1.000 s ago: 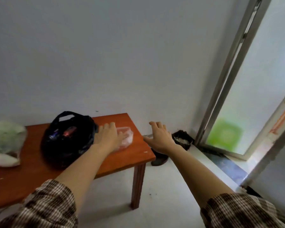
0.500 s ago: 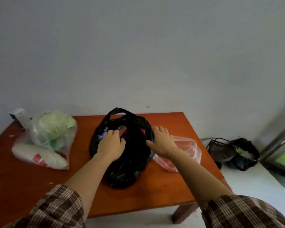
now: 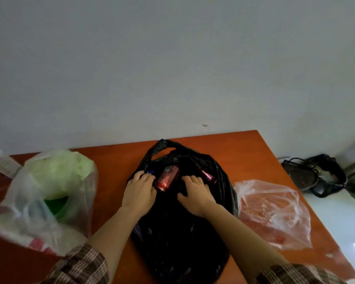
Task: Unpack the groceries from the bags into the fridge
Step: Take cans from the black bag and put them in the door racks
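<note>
A black plastic bag [image 3: 178, 242] lies open in the middle of the orange-brown table [image 3: 115, 160]. Inside its mouth lies a red drink can [image 3: 167, 178], with another reddish can [image 3: 208, 175] to its right and a bluish item at the left. My left hand [image 3: 138, 193] rests at the bag's mouth, fingers touching the left side of the red can. My right hand [image 3: 195, 193] presses on the black plastic just right of that can, fingers spread. Whether either hand grips anything is unclear.
A clear bag with a green cabbage [image 3: 47, 195] sits on the table's left. A pinkish clear bag [image 3: 273, 212] lies flat on the right. A white bottle [image 3: 0, 160] stands at the far left. On the floor at right are a dark basket [image 3: 301, 175] and a black bag [image 3: 332, 173].
My view has swung left from the doorway and come closer to the table. Both hands have moved onto the black bag's mouth; my left hand left the pinkish bag.
</note>
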{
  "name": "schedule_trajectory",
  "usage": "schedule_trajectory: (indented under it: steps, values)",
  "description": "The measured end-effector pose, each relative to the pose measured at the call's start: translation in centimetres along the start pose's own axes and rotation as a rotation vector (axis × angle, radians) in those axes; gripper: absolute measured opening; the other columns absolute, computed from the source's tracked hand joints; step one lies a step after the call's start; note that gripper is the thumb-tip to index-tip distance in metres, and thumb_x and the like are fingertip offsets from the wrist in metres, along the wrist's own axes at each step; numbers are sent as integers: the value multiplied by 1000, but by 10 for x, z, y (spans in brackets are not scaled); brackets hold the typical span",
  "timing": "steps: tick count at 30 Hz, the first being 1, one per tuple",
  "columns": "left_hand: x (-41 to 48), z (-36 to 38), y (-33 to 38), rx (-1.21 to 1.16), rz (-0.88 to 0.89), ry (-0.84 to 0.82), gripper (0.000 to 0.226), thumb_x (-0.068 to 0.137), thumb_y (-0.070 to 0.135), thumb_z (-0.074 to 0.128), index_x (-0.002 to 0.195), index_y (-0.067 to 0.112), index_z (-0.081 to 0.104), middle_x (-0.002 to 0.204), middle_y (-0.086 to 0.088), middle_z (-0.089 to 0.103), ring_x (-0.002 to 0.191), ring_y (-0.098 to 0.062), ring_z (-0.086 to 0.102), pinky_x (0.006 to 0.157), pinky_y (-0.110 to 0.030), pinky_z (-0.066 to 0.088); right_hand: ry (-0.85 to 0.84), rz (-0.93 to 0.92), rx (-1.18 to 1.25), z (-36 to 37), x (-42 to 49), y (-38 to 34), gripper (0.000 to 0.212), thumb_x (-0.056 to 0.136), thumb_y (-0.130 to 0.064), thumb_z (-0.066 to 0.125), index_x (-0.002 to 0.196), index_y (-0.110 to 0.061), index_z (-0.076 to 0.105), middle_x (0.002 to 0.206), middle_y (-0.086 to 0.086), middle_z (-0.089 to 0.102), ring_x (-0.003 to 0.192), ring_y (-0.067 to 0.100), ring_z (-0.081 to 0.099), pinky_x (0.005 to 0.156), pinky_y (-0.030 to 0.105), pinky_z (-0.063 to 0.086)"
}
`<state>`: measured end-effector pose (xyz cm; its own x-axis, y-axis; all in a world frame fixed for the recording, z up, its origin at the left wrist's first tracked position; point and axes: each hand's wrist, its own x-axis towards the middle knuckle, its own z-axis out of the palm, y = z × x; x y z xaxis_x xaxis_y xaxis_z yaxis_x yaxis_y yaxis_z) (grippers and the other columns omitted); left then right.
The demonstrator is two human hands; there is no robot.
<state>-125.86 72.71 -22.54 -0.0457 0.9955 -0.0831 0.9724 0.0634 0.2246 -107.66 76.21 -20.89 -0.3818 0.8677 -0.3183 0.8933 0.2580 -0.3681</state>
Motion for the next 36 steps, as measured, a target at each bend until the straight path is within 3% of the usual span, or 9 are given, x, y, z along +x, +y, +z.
schedule_trajectory:
  steps: [5,8,14,19,24,28,33,36]
  values:
    - [30,7,-32,144,12,-31,45,91,35,51,131,16,52,133,1,56,130,-25,36,96,-38,36,-42,262,306,34,49,-31,52,90,-44,52,128,-10,42,126,13,53,118,34,47,95,46,45]
    - [44,7,-37,195,-9,-69,51,91,47,44,132,17,46,125,-1,57,124,-25,37,92,-36,35,36,447,467,45,78,-48,66,88,-47,54,133,-2,36,128,19,55,117,37,52,93,43,47]
    - [65,6,-48,117,-27,-181,57,91,49,48,141,25,35,118,-9,59,116,-29,37,86,-33,38,81,679,499,59,105,-60,82,84,-55,59,138,1,33,129,18,57,117,35,55,90,40,48]
    - [70,13,-51,128,-32,-274,71,90,48,54,149,30,20,123,-11,58,120,-32,35,84,-33,39,113,748,634,62,106,-58,69,81,-49,66,129,-3,48,124,16,61,112,35,59,87,36,49]
    - [74,13,-52,198,-36,-326,78,86,45,59,149,32,15,121,-13,59,116,-33,39,77,-32,38,114,829,793,60,83,-45,50,73,-49,72,105,-11,64,107,8,67,97,29,64,83,34,53]
    - [71,9,-49,5,-81,-368,86,78,44,66,147,32,17,124,-12,60,115,-36,42,76,-34,41,135,908,1053,52,60,-38,61,69,-45,78,112,-6,59,103,11,65,91,29,65,76,39,58]
    - [64,-1,-44,-340,-290,-473,98,61,52,74,143,21,28,131,-6,56,115,-30,55,85,-31,46,73,946,1192,36,24,-35,64,75,-47,74,119,-8,50,103,12,64,89,27,65,62,34,55]
    - [60,-10,-38,-661,-395,-564,74,54,45,79,115,11,58,100,-3,65,86,-20,62,68,-26,51,83,927,1197,23,3,-31,63,73,-50,74,115,-6,55,99,13,67,86,27,67,62,34,56]
